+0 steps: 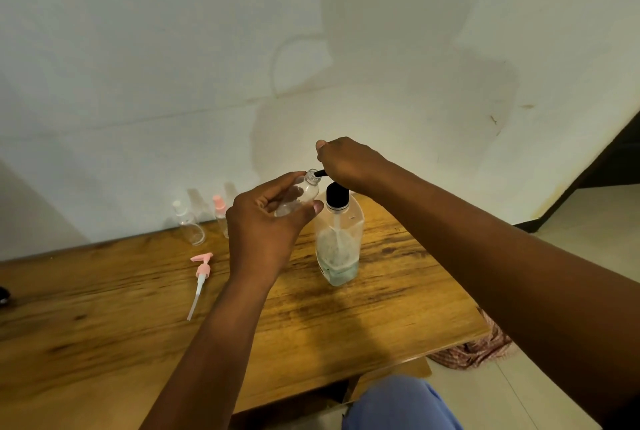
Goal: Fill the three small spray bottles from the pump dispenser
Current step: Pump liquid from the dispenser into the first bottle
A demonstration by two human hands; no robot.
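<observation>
A clear pump dispenser [339, 242] with a black pump collar stands on the wooden table [104, 318], a little liquid at its bottom. My right hand [346, 162] lies curled over the black pump head, whose nozzle pokes out to the left. My left hand [266, 221] holds a small clear open bottle [304, 192] tilted, its neck right at the nozzle tip. Two more small bottles stand by the wall: a clear one [189, 225] with a white top and one [220, 213] with a pink top. A pink pump top [200, 277] with its tube lies on the table.
A white wall runs just behind the table. The table's right edge drops to a tiled floor with a patterned cloth [481, 346]. A blue-clad knee [398, 405] shows below the front edge. A dark object [2, 294] sits at the far left edge.
</observation>
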